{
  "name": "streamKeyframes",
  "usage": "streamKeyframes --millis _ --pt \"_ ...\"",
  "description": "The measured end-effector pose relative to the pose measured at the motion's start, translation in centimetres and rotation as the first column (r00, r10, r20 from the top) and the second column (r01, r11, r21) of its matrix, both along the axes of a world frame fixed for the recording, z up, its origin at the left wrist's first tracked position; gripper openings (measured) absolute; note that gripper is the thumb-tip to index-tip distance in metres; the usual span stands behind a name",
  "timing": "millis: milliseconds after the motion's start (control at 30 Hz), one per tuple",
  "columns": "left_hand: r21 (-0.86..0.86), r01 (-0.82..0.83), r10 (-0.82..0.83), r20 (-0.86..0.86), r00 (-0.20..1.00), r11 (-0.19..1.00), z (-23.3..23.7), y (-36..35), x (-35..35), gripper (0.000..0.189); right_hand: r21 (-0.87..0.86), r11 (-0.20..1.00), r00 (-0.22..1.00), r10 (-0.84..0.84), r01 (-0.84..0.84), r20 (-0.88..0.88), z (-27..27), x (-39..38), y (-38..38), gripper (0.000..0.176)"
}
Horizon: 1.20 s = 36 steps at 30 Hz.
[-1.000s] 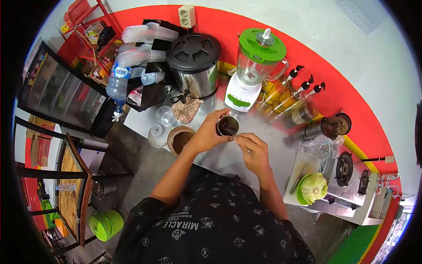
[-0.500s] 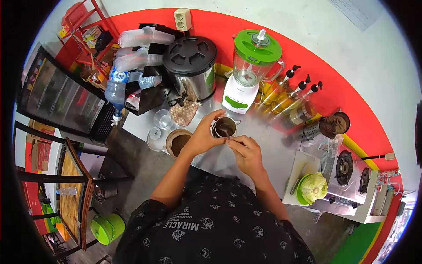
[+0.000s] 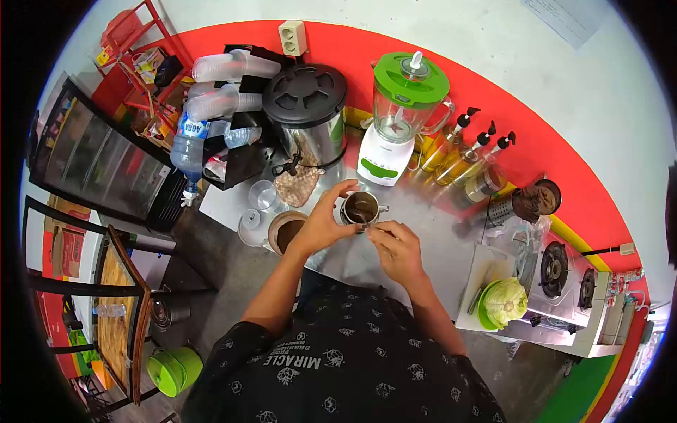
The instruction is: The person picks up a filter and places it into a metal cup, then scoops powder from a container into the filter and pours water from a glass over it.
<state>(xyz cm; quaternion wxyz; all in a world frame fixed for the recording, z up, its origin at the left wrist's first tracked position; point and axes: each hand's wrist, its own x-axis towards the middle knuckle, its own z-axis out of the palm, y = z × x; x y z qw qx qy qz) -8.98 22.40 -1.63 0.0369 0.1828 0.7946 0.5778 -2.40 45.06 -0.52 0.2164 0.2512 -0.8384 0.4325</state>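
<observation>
A small metal mug [image 3: 350,209] with dark brown contents stands on the steel counter in front of me. Around its left side curve the fingers and thumb of my left hand [image 3: 326,222], steadying it. My right hand [image 3: 397,248] pinches the thin handle of a spoon [image 3: 364,218] at the mug's near rim; the spoon's lower end dips into the mug. The mug's handle points right. Just left of my left wrist is a round container of brown powder [image 3: 288,232], partly covered by my forearm. Beside it lies a clear lid [image 3: 250,221].
Behind the mug stand a blender [image 3: 386,151], a steel drum with a black lid [image 3: 310,134] and several pump bottles [image 3: 451,166]. A clear cup [image 3: 263,194] sits left. On the right are a cabbage [image 3: 506,303] in a green bowl and a gas stove [image 3: 564,282].
The spoon has shifted slightly inside the mug, and the mug's handle has turned a little toward me. Both hands keep their grip; the whole view has moved slightly.
</observation>
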Motion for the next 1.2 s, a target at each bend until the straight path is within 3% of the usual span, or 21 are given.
streamKeyframes --millis 100,167,233,367,467,633,767,833,933,1067,1133,1200 --pt "-0.011 -0.011 0.010 -0.061 0.998 1.000 0.6 0.3 0.4 0.098 -0.071 0.996 0.998 -0.060 0.059 -0.014 0.1 -0.1 0.2 0.023" --pt "-0.020 -0.030 0.028 -0.093 0.995 0.999 0.7 0.8 0.6 0.098 -0.046 0.995 0.995 -0.093 0.091 -0.040 0.3 -0.2 0.1 0.025" --pt "-0.032 -0.059 0.055 -0.098 0.994 0.998 0.3 1.3 0.5 0.097 0.095 0.991 0.992 -0.081 0.090 -0.094 -0.1 -0.4 0.1 0.025" --pt "-0.077 -0.077 0.064 -0.157 0.985 0.994 -0.8 1.5 0.1 0.095 0.098 0.995 0.998 -0.017 0.023 -0.063 -0.6 -0.1 -0.2 0.024" --pt "-0.084 -0.097 0.081 -0.182 0.980 0.992 -1.0 1.5 0.1 0.093 -0.003 1.000 0.997 0.005 -0.005 -0.077 -0.4 0.0 -0.3 0.023" --pt "-0.059 -0.129 0.116 -0.196 0.974 0.990 -1.2 2.0 0.5 0.090 0.107 0.979 0.973 -0.156 0.175 -0.169 0.2 0.3 -0.4 0.026" --pt "-0.067 -0.168 0.145 -0.268 0.953 0.983 -2.2 2.1 0.0 0.083 0.112 0.988 0.986 -0.089 0.105 -0.143 -0.8 -0.3 -0.6 0.027" --pt "-0.098 -0.172 0.143 -0.249 0.958 0.980 -2.0 2.0 0.0 0.078 0.020 1.000 0.993 -0.001 0.003 -0.115 -1.1 -0.4 -0.6 0.027" --pt "-0.152 -0.184 0.143 -0.250 0.958 0.971 -1.4 1.9 0.3 0.084 -0.102 0.995 0.999 0.019 -0.022 -0.036 -1.0 -0.6 0.1 0.029" --pt "-0.160 -0.162 0.127 -0.207 0.970 0.974 -1.1 2.2 0.2 0.087 -0.110 0.994 1.000 -0.022 0.020 -0.021 -0.1 -0.5 0.8 0.030" --pt "-0.150 -0.163 0.130 -0.207 0.970 0.975 -1.4 2.5 0.1 0.087 0.029 0.985 0.978 -0.164 0.169 -0.129 -0.1 -0.4 0.8 0.031" --pt "-0.169 -0.167 0.135 -0.185 0.973 0.971 -1.3 2.8 0.1 0.088 0.066 0.982 0.973 -0.163 0.176 -0.164 -0.5 -0.5 0.5 0.029"
